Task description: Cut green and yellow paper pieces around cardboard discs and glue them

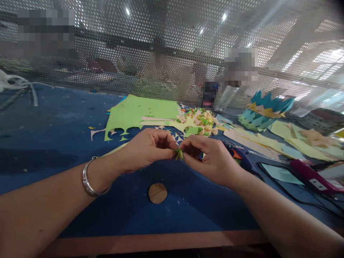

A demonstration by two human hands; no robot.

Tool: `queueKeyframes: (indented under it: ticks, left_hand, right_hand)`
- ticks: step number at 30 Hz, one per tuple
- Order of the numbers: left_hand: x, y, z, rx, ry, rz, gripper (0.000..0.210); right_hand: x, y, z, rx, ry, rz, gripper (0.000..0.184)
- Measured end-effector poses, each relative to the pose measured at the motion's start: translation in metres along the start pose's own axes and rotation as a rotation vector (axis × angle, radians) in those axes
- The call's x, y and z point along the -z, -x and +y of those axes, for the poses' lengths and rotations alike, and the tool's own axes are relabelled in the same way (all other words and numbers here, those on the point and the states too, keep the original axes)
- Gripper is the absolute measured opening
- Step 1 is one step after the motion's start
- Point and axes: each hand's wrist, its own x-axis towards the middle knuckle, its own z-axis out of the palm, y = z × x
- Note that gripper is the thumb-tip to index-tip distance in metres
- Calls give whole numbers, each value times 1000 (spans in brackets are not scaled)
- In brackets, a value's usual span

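Between both hands, above the blue table, is a small folded green paper piece (178,154). My left hand (150,148) is closed, its thumb and finger pinching the piece from the left. From the right, my right hand (209,156) pinches it the same way, and its fingertips nearly meet the left ones. A round brown disc (158,193) lies flat on the table below the hands. Just beyond them is a pile of small curled green, cream and peach paper pieces (201,122). A light green sheet (145,109) with round cut-outs along its near edge lies behind my left hand.
A blue glue gun (245,163) lies partly hidden beside my right hand. A magenta power strip (315,177) with black cables is at the right. Behind stand a zigzag paper crown (264,109), a clear bottle (228,98) and a perforated metal screen (177,50). White-handled scissors (16,84) lie far left.
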Motion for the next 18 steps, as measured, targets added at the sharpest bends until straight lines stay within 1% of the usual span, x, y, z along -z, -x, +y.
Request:
queueKeyframes:
  ticks: [4,7,10,14,18]
  left_hand:
    - [1,0,1,58,92,-2,7]
    - [1,2,4,118,103,-8,7]
    - [3,3,8,142,104,-33,7]
    - [11,2,11,190,116,-130,9]
    - [18,1,9,223,112,-287,9]
  right_hand:
    - [0,0,0,-8,-14,4,7]
    - [0,-1,-1,-11,-40,-18,7]
    - [0,-1,-2,-5,-77,-47,8]
    - [-1,1,-4,-21,-131,-96,7]
    - [-2,4,-8,-30,-172,-158,19]
